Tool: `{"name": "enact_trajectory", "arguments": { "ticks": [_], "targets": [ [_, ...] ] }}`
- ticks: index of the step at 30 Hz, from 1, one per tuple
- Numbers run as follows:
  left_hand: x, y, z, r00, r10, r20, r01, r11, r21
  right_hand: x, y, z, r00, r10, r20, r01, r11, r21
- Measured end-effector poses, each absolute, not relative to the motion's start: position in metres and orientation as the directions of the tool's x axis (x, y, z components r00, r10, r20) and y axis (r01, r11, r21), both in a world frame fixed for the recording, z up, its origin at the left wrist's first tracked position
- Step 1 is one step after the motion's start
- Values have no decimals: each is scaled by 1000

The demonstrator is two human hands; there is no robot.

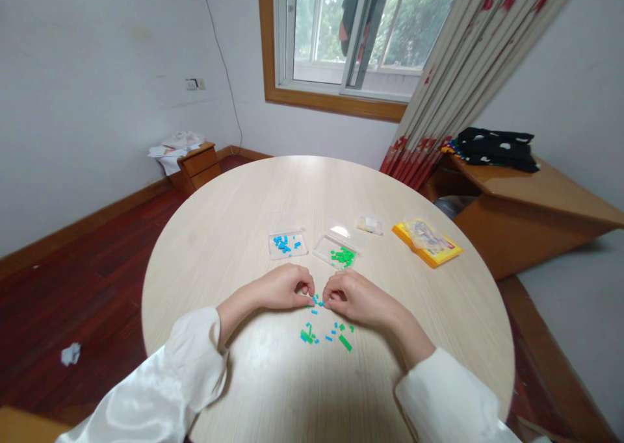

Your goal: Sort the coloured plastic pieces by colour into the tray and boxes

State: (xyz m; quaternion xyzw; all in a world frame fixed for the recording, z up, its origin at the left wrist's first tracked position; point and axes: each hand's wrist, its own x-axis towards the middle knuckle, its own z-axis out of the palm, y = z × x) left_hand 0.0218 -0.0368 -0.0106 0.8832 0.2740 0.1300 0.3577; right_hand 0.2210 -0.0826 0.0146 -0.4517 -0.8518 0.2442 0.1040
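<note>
**Blue brick**: a tiny plastic piece held just above the worktop, between my two hands and towards the edge nearest me. My fingertips hide most of it, so I cannot tell its exact shape. I judge it very light, stiff and smooth. It should weigh almost nothing in a pinch, but it could slip or spring out sideways, and it seems unlikely to break. The surest hold, I judge, is on two opposite flat sides, with the tips alone and only gentle pressure.

**Left hand**: fingers curled, the tips pinched shut on the brick from the left.

**Right hand**: fingers curled the same way and pinched shut on it from the right. The two sets of tips nearly meet.

**Loose bricks**: a small scatter of blue and green pieces lying flat on the worktop just nearer me than my hands. Among them is one longer green bar. They look equally light and easy to knock away.

**Blue tray** and **green tray**: two shallow clear trays side by side beyond my hands, one holding blue pieces and the other green.

**Packet**: small and clear, beyond the green tray.

**Yellow booklet**: lies flat to the right of the packet, with something clear on top of it.
</note>
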Motion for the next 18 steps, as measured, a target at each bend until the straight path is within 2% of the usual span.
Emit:
{"name": "enact_trajectory", "arguments": {
  "ticks": [7,12,15,18],
  "targets": [
    [24,-40,-6,782,616,94,333,-540,773,217,-83,17,-517,852,87,695,476,-539],
    [26,-39,-9,779,616,116,321,-551,770,215,-82,13,-489,859,152,677,483,-555],
    [24,-34,-9,675,724,140,411,-527,744,216,-80,11,-438,878,193,683,464,-564],
    [20,-26,-8,482,851,206,514,-466,720,215,-79,9,-431,880,199,697,464,-547]
  ]
}}
